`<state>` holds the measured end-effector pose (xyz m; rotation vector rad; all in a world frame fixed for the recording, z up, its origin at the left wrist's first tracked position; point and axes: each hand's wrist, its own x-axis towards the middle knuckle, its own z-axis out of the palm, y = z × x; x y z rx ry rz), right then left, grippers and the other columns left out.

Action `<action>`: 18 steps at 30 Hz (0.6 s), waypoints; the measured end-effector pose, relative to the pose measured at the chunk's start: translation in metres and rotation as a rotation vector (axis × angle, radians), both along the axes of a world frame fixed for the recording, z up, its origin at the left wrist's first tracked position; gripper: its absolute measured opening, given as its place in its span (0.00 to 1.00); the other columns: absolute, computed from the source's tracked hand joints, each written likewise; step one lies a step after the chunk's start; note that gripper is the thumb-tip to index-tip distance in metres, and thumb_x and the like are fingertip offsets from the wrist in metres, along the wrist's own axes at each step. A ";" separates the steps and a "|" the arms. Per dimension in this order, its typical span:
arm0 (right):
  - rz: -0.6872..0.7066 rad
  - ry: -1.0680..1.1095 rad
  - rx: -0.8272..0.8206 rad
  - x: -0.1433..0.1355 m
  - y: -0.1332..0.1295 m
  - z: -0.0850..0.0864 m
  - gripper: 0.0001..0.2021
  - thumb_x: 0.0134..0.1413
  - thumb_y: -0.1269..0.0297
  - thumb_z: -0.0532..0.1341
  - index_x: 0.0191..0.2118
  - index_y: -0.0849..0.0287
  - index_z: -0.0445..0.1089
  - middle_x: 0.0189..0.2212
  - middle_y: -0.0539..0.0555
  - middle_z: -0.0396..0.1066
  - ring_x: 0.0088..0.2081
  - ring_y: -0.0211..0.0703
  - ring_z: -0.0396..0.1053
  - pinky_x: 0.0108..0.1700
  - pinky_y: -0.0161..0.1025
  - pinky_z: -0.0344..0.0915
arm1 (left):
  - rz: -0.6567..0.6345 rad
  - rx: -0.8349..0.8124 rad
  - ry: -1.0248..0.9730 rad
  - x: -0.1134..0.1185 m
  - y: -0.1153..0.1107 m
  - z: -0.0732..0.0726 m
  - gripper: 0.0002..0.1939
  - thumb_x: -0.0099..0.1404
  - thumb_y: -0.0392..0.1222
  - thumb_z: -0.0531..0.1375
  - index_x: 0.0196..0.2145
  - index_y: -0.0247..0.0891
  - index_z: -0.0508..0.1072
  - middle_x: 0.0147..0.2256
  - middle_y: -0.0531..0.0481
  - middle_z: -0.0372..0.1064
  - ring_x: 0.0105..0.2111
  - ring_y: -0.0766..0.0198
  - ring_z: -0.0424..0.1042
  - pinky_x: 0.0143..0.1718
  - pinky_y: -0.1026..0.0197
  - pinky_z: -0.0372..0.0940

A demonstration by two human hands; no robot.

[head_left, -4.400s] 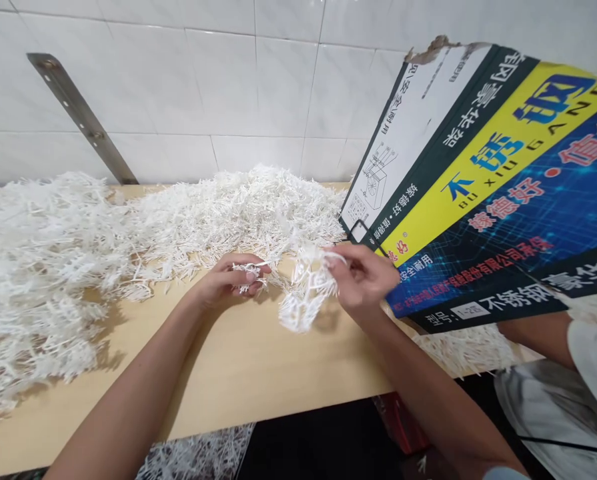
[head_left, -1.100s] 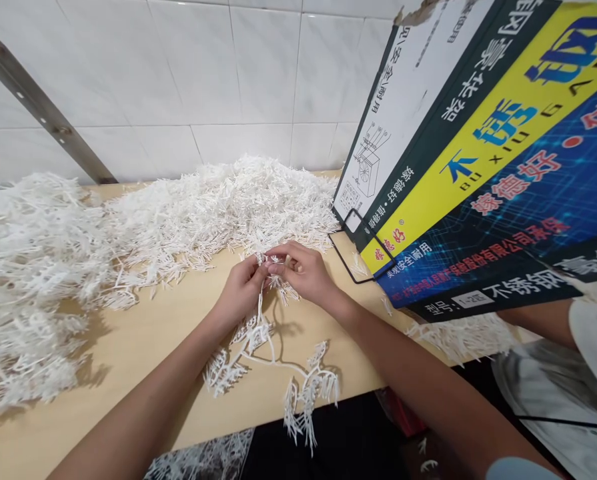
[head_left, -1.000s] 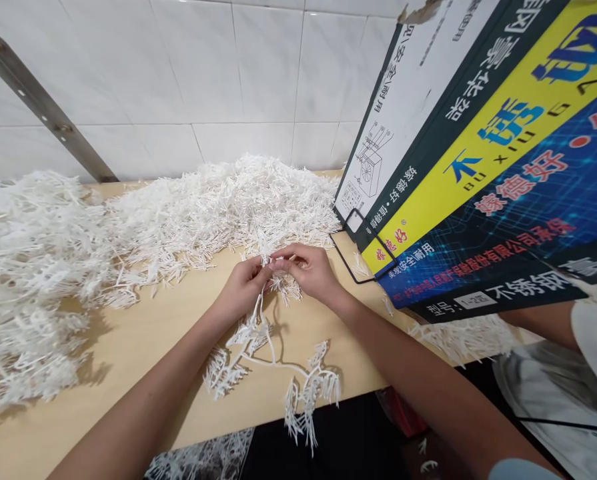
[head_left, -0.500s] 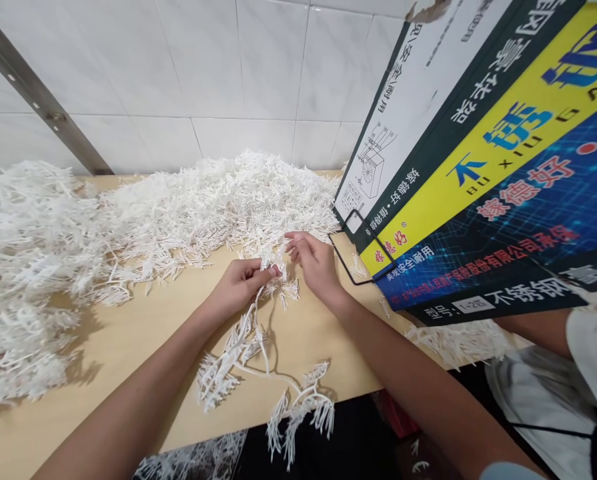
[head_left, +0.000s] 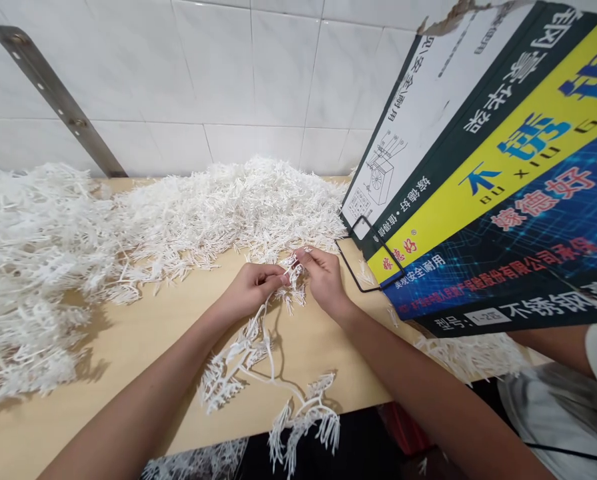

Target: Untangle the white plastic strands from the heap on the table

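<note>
The pale wooden bench (head_left: 128, 347) runs along a wall of white glazed tiles (head_left: 238, 73), on which one grey metal strip (head_left: 58, 100) slants. A large printed cardboard box (head_left: 488, 173) in yellow, blue and dark green leans in from the right, with one black wire loop (head_left: 373, 260) at its lower corner.

Two heaps of small white plastic pieces cover the back of the bench: a tangled heap (head_left: 23, 267) of still-joined branches at the left, and a heap of loose single sticks (head_left: 238, 207) in the middle. The pieces are far too many to count.

One white plastic branched frame (head_left: 258, 360), with several tufts of sticks on it, trails from the hands over the bench edge, where its lowest tuft hangs free.

The left hand (head_left: 251, 290) is closed around the upper end of the frame. The right hand (head_left: 323, 280) pinches the topmost tuft between thumb and fingertips, touching the left. Judging by this, the step in hand is pulling sticks off the frame; the next move would call for a firm hold with the left while the right twists or snaps the tuft away.
</note>
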<state>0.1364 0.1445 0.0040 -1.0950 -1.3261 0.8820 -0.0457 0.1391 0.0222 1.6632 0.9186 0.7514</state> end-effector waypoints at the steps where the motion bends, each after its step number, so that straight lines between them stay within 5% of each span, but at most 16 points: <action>1: -0.009 0.040 -0.021 0.000 0.000 0.000 0.24 0.60 0.45 0.64 0.21 0.59 0.67 0.19 0.48 0.63 0.24 0.36 0.60 0.28 0.36 0.58 | -0.014 0.008 0.007 0.000 0.001 0.000 0.17 0.68 0.50 0.59 0.28 0.36 0.72 0.22 0.54 0.57 0.24 0.68 0.54 0.25 0.63 0.48; 6: 0.034 0.201 -0.176 -0.002 0.000 0.000 0.24 0.54 0.43 0.66 0.22 0.59 0.68 0.19 0.49 0.65 0.21 0.36 0.60 0.24 0.36 0.57 | -0.050 -0.007 0.002 -0.003 0.006 0.000 0.15 0.65 0.49 0.60 0.28 0.34 0.74 0.23 0.53 0.60 0.24 0.67 0.56 0.26 0.63 0.51; 13: 0.106 0.186 -0.225 0.001 0.006 -0.001 0.24 0.53 0.47 0.67 0.18 0.58 0.62 0.15 0.45 0.53 0.20 0.34 0.51 0.23 0.35 0.49 | -0.069 -0.068 -0.018 -0.006 0.003 0.006 0.13 0.61 0.45 0.60 0.23 0.36 0.70 0.20 0.54 0.58 0.22 0.68 0.55 0.25 0.62 0.49; 15: 0.217 0.111 -0.199 0.004 0.007 0.002 0.19 0.55 0.51 0.65 0.21 0.59 0.68 0.18 0.46 0.59 0.22 0.35 0.55 0.26 0.35 0.53 | -0.050 -0.042 0.001 -0.007 0.002 0.007 0.12 0.62 0.43 0.58 0.23 0.36 0.69 0.20 0.55 0.58 0.22 0.68 0.56 0.25 0.62 0.49; 18: 0.421 0.039 -0.105 0.007 0.007 0.009 0.15 0.60 0.52 0.62 0.39 0.59 0.78 0.36 0.53 0.75 0.36 0.41 0.70 0.39 0.37 0.65 | -0.021 0.026 0.036 -0.007 0.001 0.004 0.15 0.64 0.44 0.57 0.22 0.37 0.66 0.20 0.55 0.56 0.23 0.68 0.54 0.26 0.62 0.48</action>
